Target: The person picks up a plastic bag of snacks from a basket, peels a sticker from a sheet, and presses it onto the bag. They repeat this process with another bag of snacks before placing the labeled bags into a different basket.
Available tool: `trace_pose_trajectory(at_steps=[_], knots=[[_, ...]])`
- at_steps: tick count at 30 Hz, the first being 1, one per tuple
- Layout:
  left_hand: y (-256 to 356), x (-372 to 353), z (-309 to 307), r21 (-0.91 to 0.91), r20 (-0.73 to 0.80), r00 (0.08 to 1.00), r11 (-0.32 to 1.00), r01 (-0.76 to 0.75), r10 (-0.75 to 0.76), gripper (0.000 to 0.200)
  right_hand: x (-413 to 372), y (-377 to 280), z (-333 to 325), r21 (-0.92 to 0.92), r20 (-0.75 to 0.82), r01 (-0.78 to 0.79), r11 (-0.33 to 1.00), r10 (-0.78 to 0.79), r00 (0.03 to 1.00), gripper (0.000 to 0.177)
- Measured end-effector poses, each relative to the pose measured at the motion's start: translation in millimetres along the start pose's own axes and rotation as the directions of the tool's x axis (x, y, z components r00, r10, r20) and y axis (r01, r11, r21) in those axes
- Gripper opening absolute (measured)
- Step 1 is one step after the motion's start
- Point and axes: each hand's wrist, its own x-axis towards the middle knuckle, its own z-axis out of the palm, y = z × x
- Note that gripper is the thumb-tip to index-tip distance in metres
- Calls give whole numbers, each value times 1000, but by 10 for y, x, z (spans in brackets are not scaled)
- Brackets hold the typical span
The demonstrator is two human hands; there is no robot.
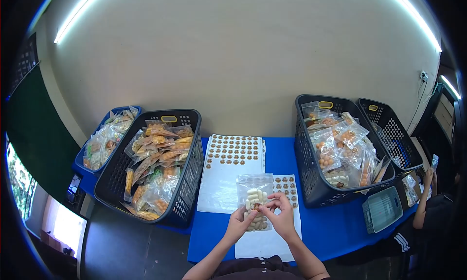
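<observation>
Clear plastic, the bag of pale oblong pieces is held upright over the near sticker sheet. The left hand pinches its lower edge with narrow fingers, and the right hand closes thumb and forefinger on a small brown sticker on its front. The slick film could probably crease or slip in so light a pinch, leaving the sticker crooked or stuck to a fingertip. The wrists hang over the blue table's near edge, where the sheet also ends, so a nudge might slide it off. Bare blue lies to either side. Beyond, a fuller sheet lies between two loaded black baskets, which hem in sideways reaches.
</observation>
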Motion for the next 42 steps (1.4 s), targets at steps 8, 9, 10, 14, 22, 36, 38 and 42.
trace_pose_trajectory(at_steps=[8, 9, 10, 14, 22, 36, 38, 42], knots=[[-38, -10, -11, -38, -22, 1000, 999, -9, 8, 32, -76, -78, 29, -596, -78, 236, 767, -348, 934, 34], [-18, -20, -11, -48, -26, 1000, 999, 5, -7, 32, -67, -48, 19, -471, -110, 192, 861, -273, 956, 34], [0, -32, -10, -82, -25, 999, 996, 21, -24, 32, -52, 11, 7, -332, -130, 140, 933, -192, 973, 34], [119, -64, -12, -165, -3, 996, 983, 83, -84, 33, 0, 96, -54, -12, -195, 52, 999, -54, 979, 34], [104, -76, -4, -30, 37, 997, 997, 71, -69, 36, -59, 76, 50, 171, 48, -101, 980, 95, 994, 36], [184, -92, 6, -14, 114, 987, 993, 115, -113, 42, -60, 77, 60, 301, 104, -149, 942, 123, 987, 15], [191, -89, -1, -37, 136, 986, 994, 101, -95, 39, -63, 91, 72, 309, 83, -133, 942, 113, 990, 15], [168, -81, -7, -39, 134, 985, 992, 117, -111, 39, -91, 132, 125, 350, 0, -95, 932, 102, 995, 18]])
